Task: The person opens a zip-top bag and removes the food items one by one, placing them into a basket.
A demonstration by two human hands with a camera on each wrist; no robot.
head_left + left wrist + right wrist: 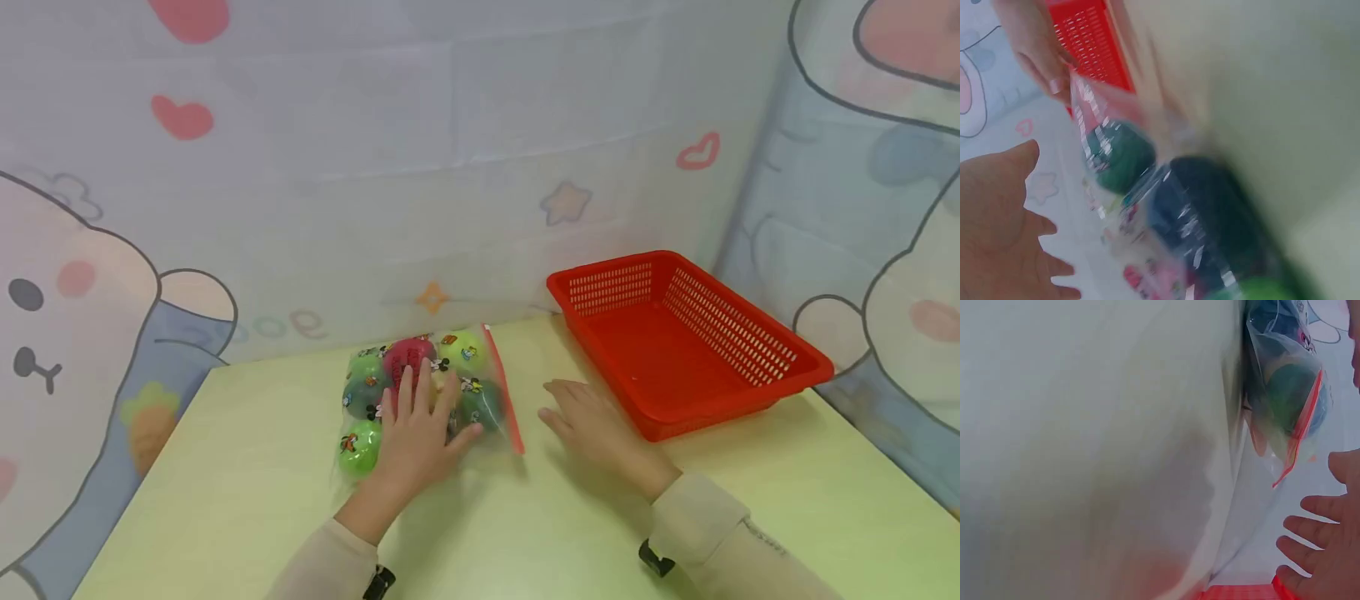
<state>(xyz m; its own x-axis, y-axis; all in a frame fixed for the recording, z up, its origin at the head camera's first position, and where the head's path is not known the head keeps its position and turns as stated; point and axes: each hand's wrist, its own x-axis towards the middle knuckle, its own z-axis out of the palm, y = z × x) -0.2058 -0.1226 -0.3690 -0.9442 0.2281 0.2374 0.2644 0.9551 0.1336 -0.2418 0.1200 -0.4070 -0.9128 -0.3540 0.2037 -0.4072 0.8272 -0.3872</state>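
A clear zip bag (358, 433) with a red closure strip (504, 387) and small cartoon prints lies on the table. Inside it are several balls, among them a bright green ball (360, 450), a dark red ball (408, 358) and a dark green ball (1121, 156). My left hand (418, 433) is over the bag's front middle with its fingers spread; whether it touches the plastic cannot be told. To the right of the strip, my right hand (592, 425) has its fingers extended, holding nothing, between the bag and the red basket (738, 392).
The red plastic basket, with slotted walls and a flat bottom, stands at the table's right rear. A printed cloth (360, 183) hangs behind the pale yellow table (225, 500) and along its sides. Bare tabletop shows left of the bag and in front.
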